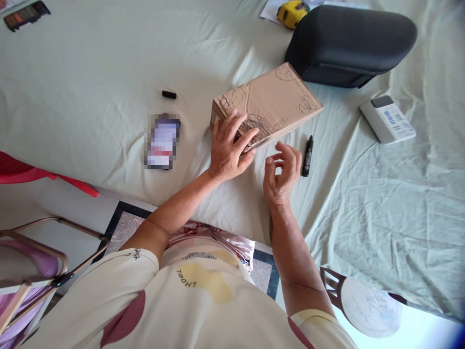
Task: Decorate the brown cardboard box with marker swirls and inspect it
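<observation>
1. The left hand (230, 148) lay palm down with its fingers spread wide, its fingertips resting on the near left part of the cardboard box (281, 92).
2. The right hand (282, 172) was held just off the near side of the box, its fingers loosely curled and a small gap showing between thumb and fingers.
3. The cardboard box sat at a slant on the pale tablecloth (109, 92), ahead of the person; dark looping scribbles marked its top near the corners, with a denser patch partly under the left hand.
4. A black marker (307, 157) lay just to the right of the right hand, and a short black cap-like piece (169, 95) lay well apart, left of the box.
5. Below that piece lay a phone (162, 145), its screen blurred by pixelation.
6. Beyond the box stood a black case (352, 43); whether the two touched could not be told. A yellow tape measure (290, 14) lay beside the case.
7. A white device (390, 121) with a printed label lay to the right, near the case.
</observation>
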The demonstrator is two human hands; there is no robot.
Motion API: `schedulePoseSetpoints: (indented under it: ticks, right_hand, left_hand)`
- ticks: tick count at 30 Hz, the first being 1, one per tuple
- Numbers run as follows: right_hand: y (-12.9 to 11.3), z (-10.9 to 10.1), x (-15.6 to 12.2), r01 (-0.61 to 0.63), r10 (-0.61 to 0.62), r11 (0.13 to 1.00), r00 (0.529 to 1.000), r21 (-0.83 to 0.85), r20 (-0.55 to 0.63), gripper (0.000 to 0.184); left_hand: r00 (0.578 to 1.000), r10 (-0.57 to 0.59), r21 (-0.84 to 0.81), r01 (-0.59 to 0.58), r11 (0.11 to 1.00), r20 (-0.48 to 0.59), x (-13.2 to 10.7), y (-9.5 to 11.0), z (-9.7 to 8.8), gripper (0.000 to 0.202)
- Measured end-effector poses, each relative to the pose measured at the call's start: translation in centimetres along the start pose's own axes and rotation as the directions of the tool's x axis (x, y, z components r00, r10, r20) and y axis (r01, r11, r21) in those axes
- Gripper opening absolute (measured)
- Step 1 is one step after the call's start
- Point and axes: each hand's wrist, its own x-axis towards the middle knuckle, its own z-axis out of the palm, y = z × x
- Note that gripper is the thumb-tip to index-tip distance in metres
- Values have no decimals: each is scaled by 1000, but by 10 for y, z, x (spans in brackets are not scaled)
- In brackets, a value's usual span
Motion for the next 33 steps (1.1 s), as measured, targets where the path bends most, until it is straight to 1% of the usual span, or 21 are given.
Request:
schedulePoseSetpoints:
  ticks: [1,3,5,6,8,9,11,12,14,16,19,23,26,29,31,33]
  right_hand:
    - [-2,-1,0,24,-23,999,1000,-24,9,56]
    - [-7,-1,-1,94,-86,993,990,-65,112,67]
    - [-12,4,-2,173,-151,982,959,-71,241,69]
    - [-14,6,-2,204,-178,977,941,-65,287,69]
    - [-15,11,0,239,-206,969,922,-64,328,68]
    - [-13,12,1,242,-206,967,923,-77,326,67]
    - [-9,11,5,242,-201,964,934,-112,295,65]
    - [-5,8,8,239,-197,963,941,-127,275,65]
    - [2,2,14,213,-175,966,957,-149,231,67]
    - [9,-6,21,152,-119,972,976,-177,181,70]
    - [21,-18,29,60,-39,972,995,-228,94,66]
    - [39,-28,31,56,-57,974,998,-221,4,64]
    - [49,-27,28,43,-55,982,997,-183,-60,66]
    - [52,-21,24,17,-33,987,994,-161,-100,66]
    - [52,-17,21,0,-19,988,992,-157,-122,66]
    - [51,-13,19,-18,-4,989,990,-148,-142,66]
  left_hand:
    - [1000,2,-20,-2,1000,-4,0,0,0,54]
    - [1000,12,-62,-12,998,-9,1,-1,0,49]
    - [1000,9,-99,-10,995,-11,2,-4,-1,47]
    - [1000,6,-110,-7,994,-13,3,-5,-2,47]
    - [999,29,-113,-32,993,-29,4,-7,-3,45]
    - [998,48,-115,-52,992,-36,5,-8,-4,42]
    - [997,64,-135,-67,989,-31,6,-7,-6,36]
    - [999,50,-147,-52,988,-19,6,-6,-7,34]
    - [1000,-13,-162,14,987,10,8,-4,-9,29]
    - [998,-54,-160,57,986,23,10,-5,-11,26]
    - [998,-51,-166,57,984,38,15,-9,-15,22]
    - [998,-60,-185,62,981,18,20,-17,-21,22]
    - [995,-96,-207,88,974,-30,21,-19,-24,22]
    - [989,-135,-225,117,967,-67,18,-18,-24,21]
    - [982,-172,-232,148,961,-84,15,-18,-22,29]
    - [971,-214,-233,186,955,-102,12,-19,-18,43]
